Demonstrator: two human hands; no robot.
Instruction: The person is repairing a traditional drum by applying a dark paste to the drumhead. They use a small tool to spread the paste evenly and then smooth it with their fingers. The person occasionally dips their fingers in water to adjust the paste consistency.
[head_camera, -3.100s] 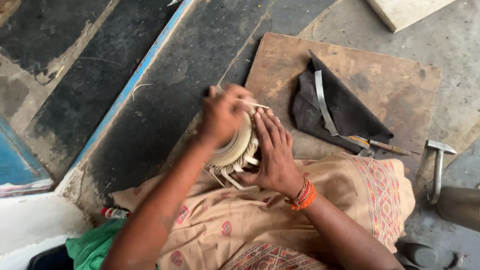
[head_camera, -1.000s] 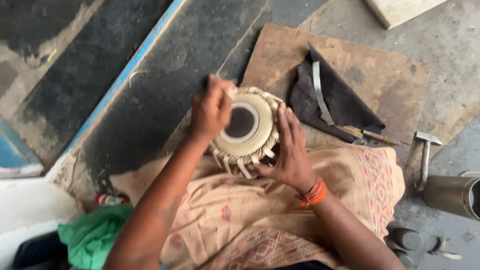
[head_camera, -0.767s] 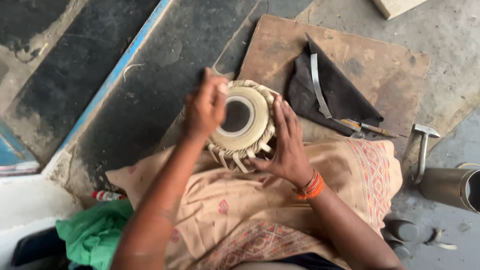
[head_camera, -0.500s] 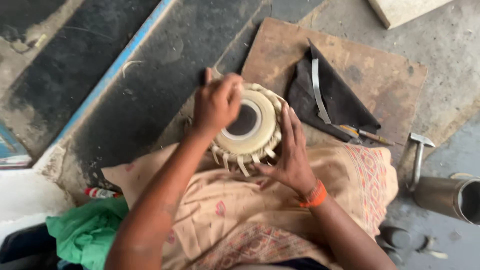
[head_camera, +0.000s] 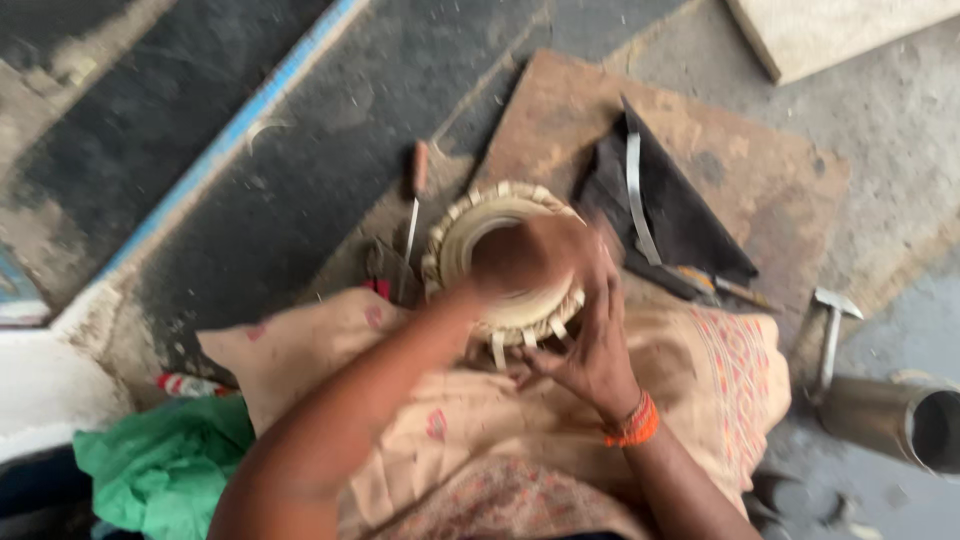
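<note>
Drum-head work is going on low to the ground: a small round drum (head_camera: 500, 262), pale with a laced rim of cream straps, is sitting on the person's lap over a peach patterned cloth (head_camera: 560, 430), just in front of a brown wooden board (head_camera: 700, 150). The left hand (head_camera: 525, 265) is lying across the top of the drum, blurred, so I cannot tell how far its fingers are curled or whether it is gripping anything. The right hand (head_camera: 590, 345) is cupping the near right side of the drum, fingers spread and bent against the straps, holding the shell rather than pinching it; an orange band (head_camera: 632, 425) is circling its wrist.

A slim tool with a reddish handle (head_camera: 415, 205) is lying on the dark floor just left of the drum. On the board a black cloth (head_camera: 690, 215) is resting with a flat metal strip (head_camera: 638, 190) across it. A small hammer (head_camera: 830, 330) is lying on the grey floor to the right, near a metal cylinder (head_camera: 890, 420). A green cloth (head_camera: 160, 470) is bunched at lower left.
</note>
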